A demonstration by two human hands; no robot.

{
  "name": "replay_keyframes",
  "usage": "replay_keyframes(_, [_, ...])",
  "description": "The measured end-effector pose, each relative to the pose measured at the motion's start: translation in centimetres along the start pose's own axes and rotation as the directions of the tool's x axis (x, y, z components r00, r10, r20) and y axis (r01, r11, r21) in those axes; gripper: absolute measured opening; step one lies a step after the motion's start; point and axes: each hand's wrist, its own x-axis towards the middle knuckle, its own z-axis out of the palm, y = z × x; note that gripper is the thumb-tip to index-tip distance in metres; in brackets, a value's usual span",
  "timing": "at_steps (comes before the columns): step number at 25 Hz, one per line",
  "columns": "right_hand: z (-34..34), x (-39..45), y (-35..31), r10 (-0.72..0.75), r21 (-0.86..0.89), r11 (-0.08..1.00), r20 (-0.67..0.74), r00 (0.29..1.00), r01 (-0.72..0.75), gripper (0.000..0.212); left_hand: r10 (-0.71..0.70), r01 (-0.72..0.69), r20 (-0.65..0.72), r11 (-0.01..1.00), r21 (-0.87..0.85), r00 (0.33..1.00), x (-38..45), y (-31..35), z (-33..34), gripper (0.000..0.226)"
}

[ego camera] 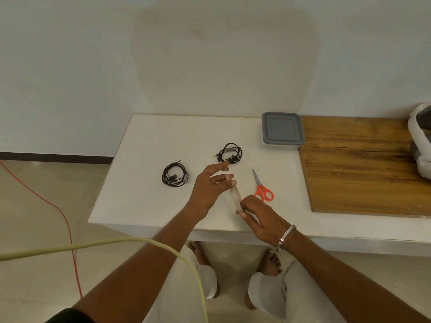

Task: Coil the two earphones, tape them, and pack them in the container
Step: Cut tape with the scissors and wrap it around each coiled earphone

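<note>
Right hand (258, 213) and left hand (211, 185) pinch tape (236, 194) over white table (144, 183), pale wall behind.

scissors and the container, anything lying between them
No. In the head view only bare white table lies between the scissors and the container.

A pale wall (210, 54) with a faint stain rises behind the white counter (144, 145). Beige floor tiles (35, 206) spread left, edged by a dark skirting strip (53, 157).

Wooden board (363, 164) — white headset (419, 141) on it.
</note>
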Motion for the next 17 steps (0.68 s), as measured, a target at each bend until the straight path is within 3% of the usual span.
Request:
replay_keyframes(5, [0.0,-0.1,-0.2,0.008,-0.023,1.000,-0.006,1.000,-0.008,0.031,0.022,-0.025,0.033,0.997,0.077,0.999,0.0,0.5,0.1,0.053])
replay_keyframes(7, [-0.9,-0.3,0.2,0.048,-0.027,0.998,-0.114,0.992,-0.051,0.033,0.031,-0.032,0.016,0.991,0.128,0.999,-0.1,0.8,0.0,0.046])
replay_keyframes(9, [-1.7,-0.5,1.1,0.063,-0.182,0.976,-0.285,0.956,-0.119,0.023,0.045,-0.046,0.010,0.985,0.167,0.999,-0.2,0.9,0.1,0.042])
replay_keyframes(11, [-2.4,-0.7,1.9,0.152,-0.368,0.868,-0.440,0.885,-0.332,0.022,0.058,-0.061,0.025,0.980,0.188,0.998,-0.3,0.9,0.3,0.042])
replay_keyframes(13, [-2.8,-0.8,2.7,0.320,-0.420,0.732,-0.483,0.815,-0.536,0.031,0.083,-0.090,0.037,0.968,0.233,0.996,-0.2,1.0,0.6,0.044])
replay_keyframes(15, [-2.9,-1.0,3.2,0.437,-0.428,0.661,-0.448,0.780,-0.616,0.037,0.105,-0.115,0.051,0.955,0.273,0.993,-0.1,1.2,0.7,0.045])
replay_keyframes(17, [-3.0,-1.1,3.5,0.449,-0.456,0.641,-0.429,0.784,-0.617,0.036,0.116,-0.132,0.071,0.945,0.298,0.991,0.0,1.1,0.8,0.047])
